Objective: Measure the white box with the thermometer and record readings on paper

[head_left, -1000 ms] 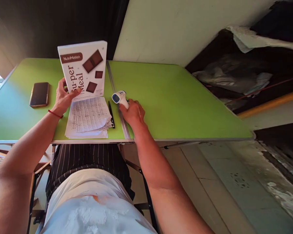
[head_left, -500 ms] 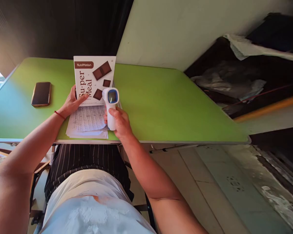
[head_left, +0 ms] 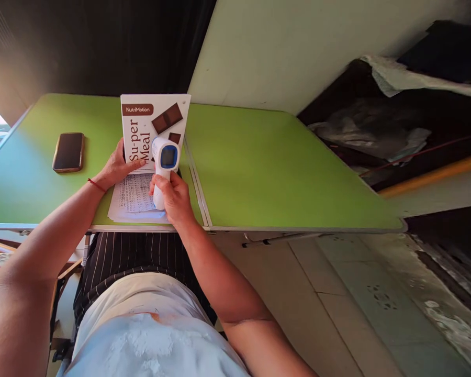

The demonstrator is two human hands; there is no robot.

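And the thermometer [head_left: 165, 172] is on the move! A second ago the right hand [head_left: 177, 199] has it beside the pen; now it's in front of the box's lower right corner, screen facing the wearer. The box [head_left: 147, 128] shifts too, further right and more upright than before.

Underneath, a green counter [head_left: 270, 173] split by a metal strip [head_left: 197, 180], a phone [head_left: 69, 152] lying off to the left, written papers [head_left: 131, 201] near the front edge. Beyond stand a dark panel [head_left: 102, 47] and a pale wall [head_left: 267, 52].

The right fingers are clamped around the thermometer's handle, its head above them. The left hand [head_left: 116, 168] grips the box's lower left, thumb across the front, other fingers mostly hidden behind.
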